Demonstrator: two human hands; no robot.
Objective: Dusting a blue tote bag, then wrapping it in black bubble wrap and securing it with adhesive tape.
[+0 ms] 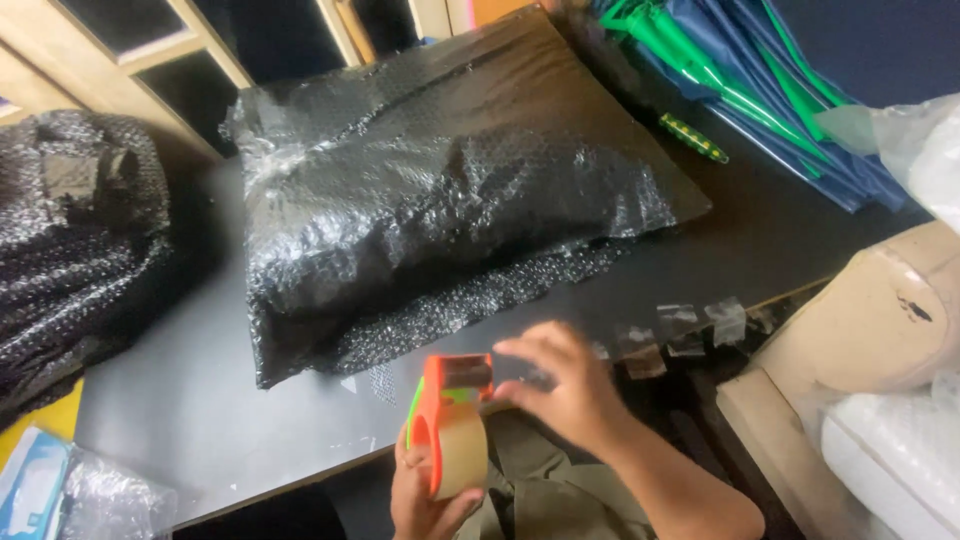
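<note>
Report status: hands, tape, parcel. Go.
Left hand grips orange tape dispenser from below. Right hand at its top edge, fingers spread. Black bubble-wrapped parcel on table, untouched. Nothing between.

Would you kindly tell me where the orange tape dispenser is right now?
In the head view, the tape dispenser is low in the centre, held upright in the left hand at the table edge, just below the black bubble-wrapped parcel.
</note>
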